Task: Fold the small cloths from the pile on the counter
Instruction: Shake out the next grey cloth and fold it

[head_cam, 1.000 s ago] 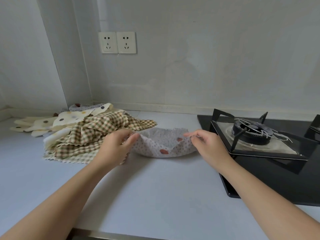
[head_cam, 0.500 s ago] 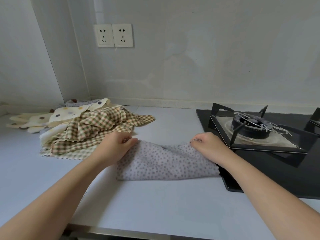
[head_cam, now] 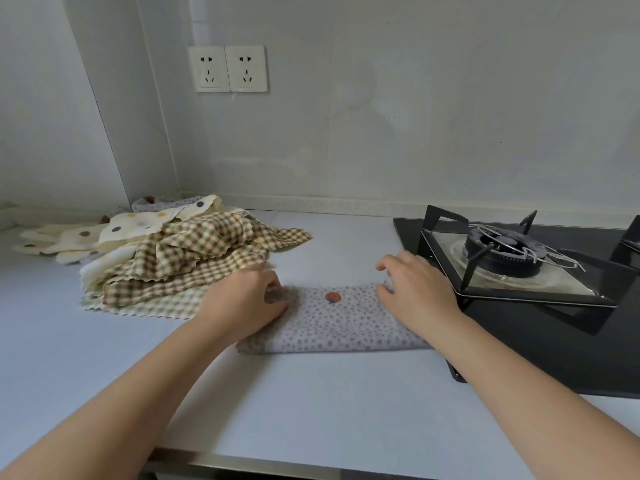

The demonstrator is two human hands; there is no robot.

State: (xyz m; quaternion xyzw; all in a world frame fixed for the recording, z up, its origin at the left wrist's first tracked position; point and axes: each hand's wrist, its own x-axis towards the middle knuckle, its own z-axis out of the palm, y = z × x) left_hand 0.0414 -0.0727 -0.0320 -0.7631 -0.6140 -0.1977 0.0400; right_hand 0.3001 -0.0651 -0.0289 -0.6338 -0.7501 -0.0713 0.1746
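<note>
The dotted cloth (head_cam: 332, 323) lies on the tabletop (head_cam: 311, 410) as a long band folded once, between the pile (head_cam: 180, 261) and the stove (head_cam: 519, 258); the left hand (head_cam: 247, 301) has its fingers curled on the band's left end, seemingly pinching the far corner; the right hand (head_cam: 417, 294) rests on the right end, fingers loosely spread, gripping nothing that I can see; the first fold looks done; next, I judge, one end must be carried across to the other, edges matched.
</note>
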